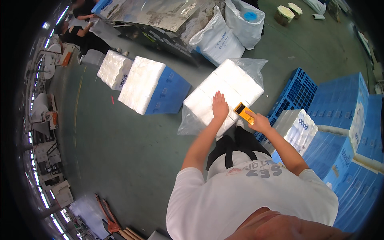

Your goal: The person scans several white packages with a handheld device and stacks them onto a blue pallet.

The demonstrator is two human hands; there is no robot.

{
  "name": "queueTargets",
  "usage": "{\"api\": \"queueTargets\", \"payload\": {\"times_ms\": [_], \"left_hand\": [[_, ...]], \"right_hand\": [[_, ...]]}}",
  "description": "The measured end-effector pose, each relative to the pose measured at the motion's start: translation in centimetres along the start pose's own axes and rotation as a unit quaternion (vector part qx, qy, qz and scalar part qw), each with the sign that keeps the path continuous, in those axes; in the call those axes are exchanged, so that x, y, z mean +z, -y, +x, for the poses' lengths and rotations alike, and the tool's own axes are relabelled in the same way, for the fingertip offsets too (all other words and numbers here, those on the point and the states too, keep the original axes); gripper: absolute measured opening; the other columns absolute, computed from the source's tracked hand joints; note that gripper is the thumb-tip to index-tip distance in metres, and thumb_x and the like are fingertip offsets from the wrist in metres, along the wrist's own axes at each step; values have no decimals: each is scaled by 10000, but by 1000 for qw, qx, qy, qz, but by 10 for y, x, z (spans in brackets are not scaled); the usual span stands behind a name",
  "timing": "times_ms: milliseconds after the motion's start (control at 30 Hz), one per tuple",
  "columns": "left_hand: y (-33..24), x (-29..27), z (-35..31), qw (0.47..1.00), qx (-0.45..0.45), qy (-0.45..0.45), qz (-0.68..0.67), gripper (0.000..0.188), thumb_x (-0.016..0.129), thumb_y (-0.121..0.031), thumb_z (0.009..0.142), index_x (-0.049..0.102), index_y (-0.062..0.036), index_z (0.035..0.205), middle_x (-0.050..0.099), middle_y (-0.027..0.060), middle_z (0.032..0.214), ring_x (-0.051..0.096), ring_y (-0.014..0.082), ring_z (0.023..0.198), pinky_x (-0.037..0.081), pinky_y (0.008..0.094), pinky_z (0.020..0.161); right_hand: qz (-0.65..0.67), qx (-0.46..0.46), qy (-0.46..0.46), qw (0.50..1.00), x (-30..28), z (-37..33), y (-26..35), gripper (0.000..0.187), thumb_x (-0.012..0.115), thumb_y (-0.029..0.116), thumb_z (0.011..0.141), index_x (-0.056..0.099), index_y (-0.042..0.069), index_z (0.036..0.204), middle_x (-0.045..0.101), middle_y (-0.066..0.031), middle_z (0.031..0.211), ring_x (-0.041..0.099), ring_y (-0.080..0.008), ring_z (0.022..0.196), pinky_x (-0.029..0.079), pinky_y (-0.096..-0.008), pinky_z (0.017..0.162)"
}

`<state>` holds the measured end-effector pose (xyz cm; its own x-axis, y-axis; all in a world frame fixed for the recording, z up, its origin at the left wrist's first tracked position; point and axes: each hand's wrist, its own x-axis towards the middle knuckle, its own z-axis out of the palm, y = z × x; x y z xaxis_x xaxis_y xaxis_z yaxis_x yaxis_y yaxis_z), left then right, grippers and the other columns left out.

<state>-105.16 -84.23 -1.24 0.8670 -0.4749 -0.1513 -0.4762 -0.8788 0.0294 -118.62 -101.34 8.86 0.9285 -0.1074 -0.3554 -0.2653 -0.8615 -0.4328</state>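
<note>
White block (230,82): one, low and box-shaped, matte and bright on top, split by seams into smaller packs; directly under the left hand (220,107) and reaching beyond it.
Clear plastic (190,122): loose and crinkled, showing at two ends of the block, left of the left hand and far beyond it to the right; one sheet or two, cannot tell.
Left hand: flat, fingers extended, palm down on the block, gripping nothing.
Right hand (258,121): closed around one yellow tool (243,113), slim, with a dark end toward the left hand; whether it touches the block, cannot tell.
Neighbours left of the left hand: two, a blue-sided block (168,94) and, farther off, a small pack (112,70).
Sacks (220,38): two, white, beyond the left hand.
Pallet (290,90): one in sight, blue, right of the right hand.
People (76,36): two, far beyond the left hand, to its left.
</note>
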Motion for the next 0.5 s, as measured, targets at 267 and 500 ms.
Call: {"api": "queueTargets", "payload": {"times_ms": [267, 500], "left_hand": [[9, 16, -70, 977, 169, -32, -123, 662, 458, -370, 824, 208, -25, 1330, 191, 115, 1399, 163, 223, 1300, 156, 383, 1046], [1, 28, -73, 982, 153, -26, -104, 708, 449, -415, 818, 171, -33, 1345, 136, 102, 1418, 120, 207, 1313, 126, 369, 1054]], "right_hand": [[74, -9, -48, 996, -22, -45, -1, 603, 623, 263, 660, 423, 334, 1225, 525, -137, 751, 560, -327, 721, 471, -372, 653], [2, 82, 42, 996, -8, -112, -60, 593, 620, 295, 651, 434, 325, 1213, 539, -139, 768, 572, -325, 721, 472, -408, 639]]}}
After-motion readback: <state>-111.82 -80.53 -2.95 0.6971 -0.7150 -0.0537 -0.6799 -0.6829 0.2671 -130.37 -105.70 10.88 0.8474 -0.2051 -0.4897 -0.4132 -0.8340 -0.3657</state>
